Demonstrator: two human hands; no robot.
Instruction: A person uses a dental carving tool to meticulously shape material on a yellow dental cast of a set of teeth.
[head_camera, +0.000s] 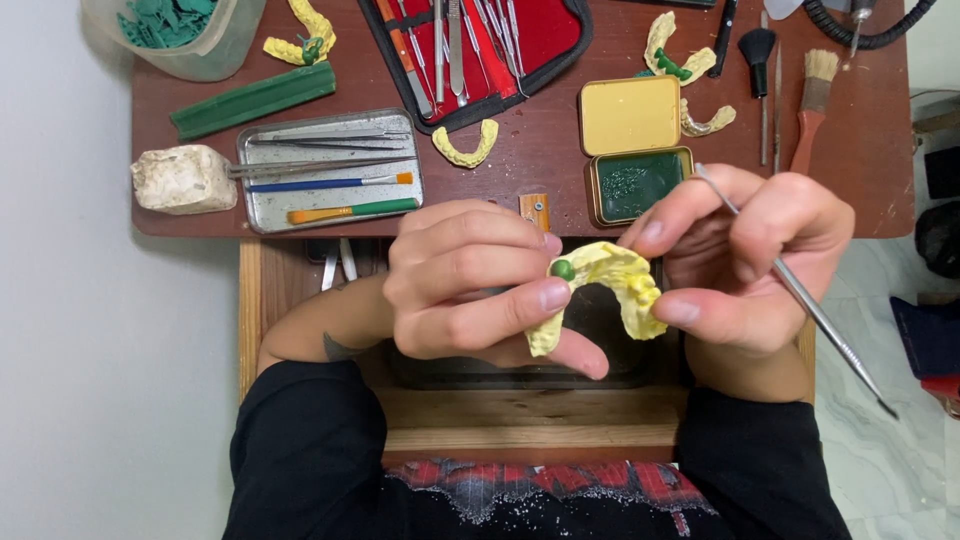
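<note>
A yellow horseshoe-shaped dental cast (610, 285) is held between both hands above an open wooden drawer. My left hand (470, 290) grips its left end, thumb and forefinger beside a small green wax blob (563, 269) on the cast. My right hand (745, 265) pinches the cast's right end with thumb and forefinger and also holds a thin metal carving tool (800, 295) that slants down to the right.
On the brown desk lie a metal tray (262, 205) with tools, a red-lined instrument case (480, 50), an open tin of green wax (640, 183), other yellow casts (466, 148), a green wax bar (250, 100), brushes (815, 100) and a white stone lump (183, 178).
</note>
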